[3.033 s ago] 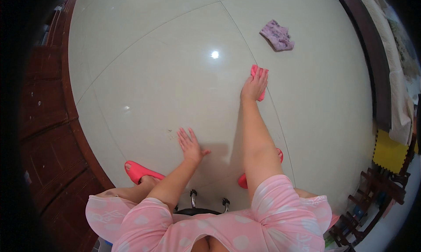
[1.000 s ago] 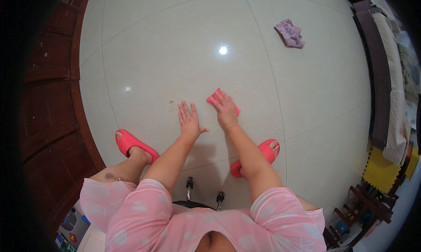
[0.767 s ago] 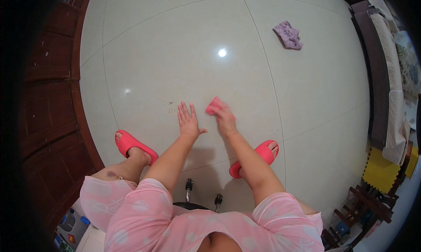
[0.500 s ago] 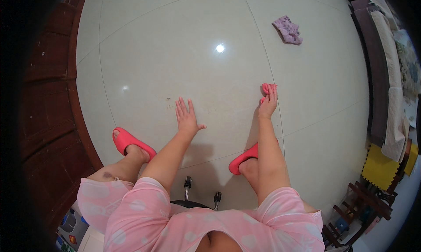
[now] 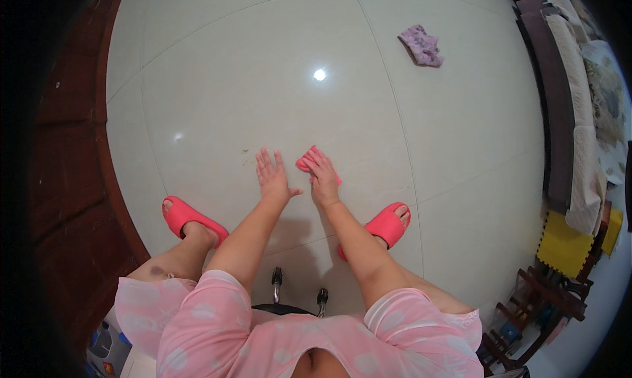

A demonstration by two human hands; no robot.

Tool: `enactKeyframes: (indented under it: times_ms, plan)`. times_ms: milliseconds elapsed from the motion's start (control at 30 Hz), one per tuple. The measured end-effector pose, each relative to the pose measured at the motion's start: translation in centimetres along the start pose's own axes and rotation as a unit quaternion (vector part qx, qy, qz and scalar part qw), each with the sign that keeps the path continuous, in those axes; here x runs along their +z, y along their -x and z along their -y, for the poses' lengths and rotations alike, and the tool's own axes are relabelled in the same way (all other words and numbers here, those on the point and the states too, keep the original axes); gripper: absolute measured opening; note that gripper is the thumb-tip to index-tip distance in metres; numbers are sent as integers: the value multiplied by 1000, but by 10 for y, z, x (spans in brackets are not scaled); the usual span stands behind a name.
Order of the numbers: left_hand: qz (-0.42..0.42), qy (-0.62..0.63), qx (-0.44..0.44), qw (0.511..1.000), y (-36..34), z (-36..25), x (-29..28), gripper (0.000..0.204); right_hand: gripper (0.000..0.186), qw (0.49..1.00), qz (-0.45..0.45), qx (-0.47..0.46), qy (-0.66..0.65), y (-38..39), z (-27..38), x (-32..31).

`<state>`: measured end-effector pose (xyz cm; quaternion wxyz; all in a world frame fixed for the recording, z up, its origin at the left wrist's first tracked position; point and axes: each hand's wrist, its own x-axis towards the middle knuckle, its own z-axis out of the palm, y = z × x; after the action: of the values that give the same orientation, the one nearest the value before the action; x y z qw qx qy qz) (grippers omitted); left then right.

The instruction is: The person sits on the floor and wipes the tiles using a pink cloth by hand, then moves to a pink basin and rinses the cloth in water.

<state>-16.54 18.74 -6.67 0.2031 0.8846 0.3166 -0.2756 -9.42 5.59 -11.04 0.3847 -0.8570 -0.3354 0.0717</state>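
Note:
My right hand (image 5: 324, 179) presses a pinkish-red cloth (image 5: 307, 159) against the glossy tile floor, the cloth's folds showing past the fingers and beside the palm. Just to its left is my left hand (image 5: 272, 179), palm down with its fingers spread and nothing in it; whether it touches the floor I cannot tell. Small brownish specks (image 5: 246, 156) lie on the tile beside the left fingertips.
A crumpled purple patterned cloth (image 5: 422, 47) lies farther off at the right. My feet wear red slippers (image 5: 387, 226). Chair casters (image 5: 277, 277) stand near me. Dark red wooden panels (image 5: 69, 161) line the left; a covered sofa (image 5: 576, 128) and yellow foam mat (image 5: 564, 244) are right.
My right hand has swept the pinkish-red cloth leftward and slightly nearer, from the right tile seam to beside my left hand. The left hand has stayed in nearly the same place.

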Motion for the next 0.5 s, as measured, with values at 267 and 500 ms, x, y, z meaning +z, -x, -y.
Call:
enactKeyframes:
  times_ms: [267,500]
  plan:
    - [-8,7,5,1000,1,0,1,133,35,837,-302,315,-330,-48,-88,-70]
    - [-7,-7,2,1000,2,2,0,134,43,928,-256,262,64,-75,-144,-74]
